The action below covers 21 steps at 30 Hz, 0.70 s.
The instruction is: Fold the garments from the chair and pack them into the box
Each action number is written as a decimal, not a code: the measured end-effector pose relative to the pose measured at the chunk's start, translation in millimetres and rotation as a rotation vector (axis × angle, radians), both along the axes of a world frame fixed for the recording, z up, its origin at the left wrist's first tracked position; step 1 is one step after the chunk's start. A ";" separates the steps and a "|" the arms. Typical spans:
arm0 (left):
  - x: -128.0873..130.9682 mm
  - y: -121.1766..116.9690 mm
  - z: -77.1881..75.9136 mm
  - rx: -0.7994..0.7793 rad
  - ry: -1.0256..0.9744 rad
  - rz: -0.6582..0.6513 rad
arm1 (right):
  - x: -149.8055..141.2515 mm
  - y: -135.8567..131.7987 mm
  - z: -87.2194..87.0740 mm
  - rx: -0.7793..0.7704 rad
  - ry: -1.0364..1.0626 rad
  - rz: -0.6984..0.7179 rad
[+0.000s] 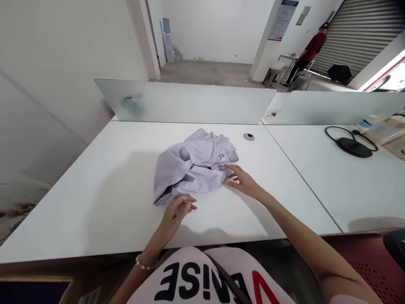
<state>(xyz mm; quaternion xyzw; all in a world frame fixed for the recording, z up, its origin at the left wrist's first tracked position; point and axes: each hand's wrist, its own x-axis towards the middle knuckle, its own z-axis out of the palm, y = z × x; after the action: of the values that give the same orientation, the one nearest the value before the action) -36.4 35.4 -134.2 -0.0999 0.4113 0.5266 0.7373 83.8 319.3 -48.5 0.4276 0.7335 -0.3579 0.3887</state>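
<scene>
A striped, light purple-and-white shirt (199, 162) lies crumpled on the white table (114, 185). Its collar, with a small label inside, is at the right end. My left hand (179, 207) is just in front of the shirt's near edge, fingers loosely bent and apart, holding nothing. At the right side of the shirt is my right hand (242, 180), its fingers spread around the edge below the collar. The fingertips are at the cloth or touching it; I cannot tell which. Nothing is gripped.
A frosted divider (196, 103) runs along the table's back edge. Near it is a round cable hole (249, 137). On the adjoining table at right are a black round base with a cord (354, 147) and some boxes (390, 133). A person in red (311, 48) stands far back.
</scene>
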 end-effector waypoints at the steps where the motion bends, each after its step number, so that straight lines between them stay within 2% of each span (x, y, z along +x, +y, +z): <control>1: -5.3 2.9 4.3 0.062 0.059 -0.029 | 6.0 -6.8 -8.2 -0.016 -0.019 0.025; 4: -23.1 17.1 13.0 0.223 0.324 -0.056 | 11.6 -35.7 -25.1 -0.043 -0.030 0.157; 6: -34.2 28.4 13.5 0.308 0.531 -0.038 | 7.8 -60.8 -23.6 -0.088 -0.001 0.213; 9: -43.2 42.4 7.6 0.408 0.718 -0.083 | -2.9 -97.4 -2.0 -0.270 0.077 0.244; 12: -38.4 48.3 -1.7 0.490 0.766 -0.215 | -12.2 -112.9 25.6 -0.414 0.151 0.198; 14: -29.1 46.4 -6.3 0.491 0.780 -0.319 | -13.1 -105.8 37.5 -0.326 0.183 0.125; 16: -18.1 41.1 -8.1 0.459 0.784 -0.426 | -7.5 -89.0 42.4 -0.090 0.182 0.109; 19: -3.1 31.8 -6.2 0.421 0.747 -0.523 | 11.1 -63.2 41.4 0.227 0.079 0.193; 21: 3.9 28.0 -3.1 0.427 0.705 -0.531 | 24.8 -54.8 39.0 0.274 -0.001 0.229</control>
<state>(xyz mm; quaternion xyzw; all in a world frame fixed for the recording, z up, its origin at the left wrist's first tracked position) -32.5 63.4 -137.3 0.3461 0.5300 0.3949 0.6658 108.5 264.6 -9.5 0.3903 0.8192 -0.2077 0.3652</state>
